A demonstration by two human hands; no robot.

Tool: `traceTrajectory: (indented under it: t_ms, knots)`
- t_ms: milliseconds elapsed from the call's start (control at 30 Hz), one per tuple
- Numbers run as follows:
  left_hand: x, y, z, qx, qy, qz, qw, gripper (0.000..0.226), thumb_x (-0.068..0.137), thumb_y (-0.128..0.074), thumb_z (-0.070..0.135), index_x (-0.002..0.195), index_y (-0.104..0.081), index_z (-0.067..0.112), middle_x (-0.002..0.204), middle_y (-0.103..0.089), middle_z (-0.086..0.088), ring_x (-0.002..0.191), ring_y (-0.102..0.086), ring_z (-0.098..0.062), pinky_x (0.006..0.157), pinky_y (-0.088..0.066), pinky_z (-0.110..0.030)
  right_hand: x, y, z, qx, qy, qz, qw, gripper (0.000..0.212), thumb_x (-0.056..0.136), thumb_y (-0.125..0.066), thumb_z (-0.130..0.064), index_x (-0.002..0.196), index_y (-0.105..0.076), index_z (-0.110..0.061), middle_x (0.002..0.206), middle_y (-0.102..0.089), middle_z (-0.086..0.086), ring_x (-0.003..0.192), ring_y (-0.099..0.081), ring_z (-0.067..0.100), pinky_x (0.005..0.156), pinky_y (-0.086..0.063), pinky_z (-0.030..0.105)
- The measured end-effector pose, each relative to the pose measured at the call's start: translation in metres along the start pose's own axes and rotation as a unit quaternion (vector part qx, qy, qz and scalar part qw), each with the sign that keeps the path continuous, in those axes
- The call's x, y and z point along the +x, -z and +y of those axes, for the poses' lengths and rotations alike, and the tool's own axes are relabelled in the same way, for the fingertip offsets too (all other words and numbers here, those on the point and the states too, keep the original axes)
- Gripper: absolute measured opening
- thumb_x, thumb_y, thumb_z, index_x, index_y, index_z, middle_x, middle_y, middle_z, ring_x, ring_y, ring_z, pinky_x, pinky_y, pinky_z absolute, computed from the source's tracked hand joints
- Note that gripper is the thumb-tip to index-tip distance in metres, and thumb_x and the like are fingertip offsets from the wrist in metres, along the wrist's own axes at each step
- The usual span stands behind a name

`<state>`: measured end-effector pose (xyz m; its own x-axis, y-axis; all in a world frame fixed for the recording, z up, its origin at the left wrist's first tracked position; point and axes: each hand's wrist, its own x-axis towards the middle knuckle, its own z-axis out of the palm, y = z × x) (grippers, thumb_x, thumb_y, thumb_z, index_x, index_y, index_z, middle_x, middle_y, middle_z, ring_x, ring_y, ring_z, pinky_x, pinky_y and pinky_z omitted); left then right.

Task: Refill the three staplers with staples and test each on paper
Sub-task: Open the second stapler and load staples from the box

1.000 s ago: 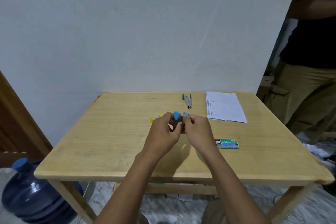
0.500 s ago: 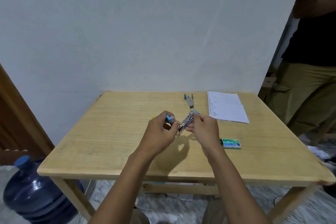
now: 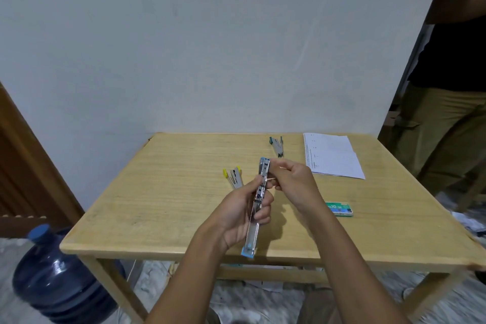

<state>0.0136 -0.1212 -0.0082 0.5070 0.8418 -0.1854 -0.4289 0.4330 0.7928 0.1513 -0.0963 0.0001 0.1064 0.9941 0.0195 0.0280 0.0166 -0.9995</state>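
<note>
Blue at both tips, bare steel between: stapler (image 3: pixel 259 192) swung open almost straight, held in the air above the near middle of the wooden table (image 3: pixel 157 205). Gripped round its near half by the left hand (image 3: pixel 236 216), fingers curled about the metal; pinched at its far half by the right hand (image 3: pixel 292 181).

Likely risks: sprung pusher snapping back onto a fingertip if let go carelessly; far half folding shut on the pinching fingers; a staple strip breaking or spilling if fed at a slant; a slip and a drop past the table's near edge.

Magazine channel: impossible to tell whether loaded or bare. Green staple box (image 3: pixel 339 209) lying to the right, apart from the stapler; contents hidden, shut or ajar not readable. Yellow stapler (image 3: pixel 234 177) just left; green stapler (image 3: pixel 276 146) at the far side near the paper (image 3: pixel 331 155). Blue water jug (image 3: pixel 57 279) on the floor, near left; fill level unclear.
</note>
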Motion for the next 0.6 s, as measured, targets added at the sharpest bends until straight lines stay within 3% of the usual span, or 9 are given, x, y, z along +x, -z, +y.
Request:
traceTrajectory:
  t_ms: [100, 200, 367, 600]
  knots:
    - [0.003, 0.001, -0.005, -0.043, -0.026, 0.015, 0.999, 0.023, 0.101, -0.044, 0.031, 0.092, -0.05, 0.01, 0.06, -0.04, -0.001, 0.038, -0.03, -0.009, 0.04, -0.027, -0.021, -0.003, -0.001, 0.004, -0.029, 0.07, 0.053, 0.996, 0.014, 0.096, -0.059, -0.024, 0.109, -0.066, -0.024, 0.081, -0.075, -0.006, 0.068, -0.07, 0.007, 0.07, -0.05, 0.025]
    - [0.004, 0.002, -0.007, -0.053, -0.027, 0.015, 0.998, 0.023, 0.1, -0.046, 0.03, 0.089, -0.051, 0.011, 0.06, -0.039, -0.002, 0.037, -0.031, -0.009, 0.04, -0.026, -0.021, -0.009, 0.001, 0.008, -0.122, 0.143, 0.029, 0.982, 0.015, 0.097, -0.058, -0.025, 0.106, -0.068, -0.032, 0.094, -0.073, -0.011, 0.079, -0.069, 0.005, 0.072, -0.051, 0.022]
    - [0.004, 0.0, -0.005, -0.053, -0.017, 0.005, 0.998, 0.028, 0.101, -0.04, 0.033, 0.09, -0.055, 0.012, 0.061, -0.042, -0.003, 0.037, -0.032, -0.01, 0.041, -0.026, -0.023, -0.012, 0.001, 0.013, -0.216, 0.195, 0.023, 0.956, 0.016, 0.094, -0.062, -0.031, 0.105, -0.072, -0.036, 0.093, -0.07, -0.019, 0.085, -0.066, 0.001, 0.076, -0.054, 0.029]
    - [0.006, -0.002, 0.002, -0.03, -0.016, -0.001, 0.999, 0.033, 0.102, -0.04, 0.036, 0.096, -0.056, 0.007, 0.061, -0.043, -0.003, 0.038, -0.032, -0.011, 0.041, -0.026, -0.023, -0.011, -0.001, 0.006, -0.243, 0.205, 0.026, 0.948, 0.022, 0.095, -0.06, -0.032, 0.115, -0.069, -0.034, 0.089, -0.07, -0.016, 0.085, -0.063, 0.003, 0.076, -0.054, 0.032]
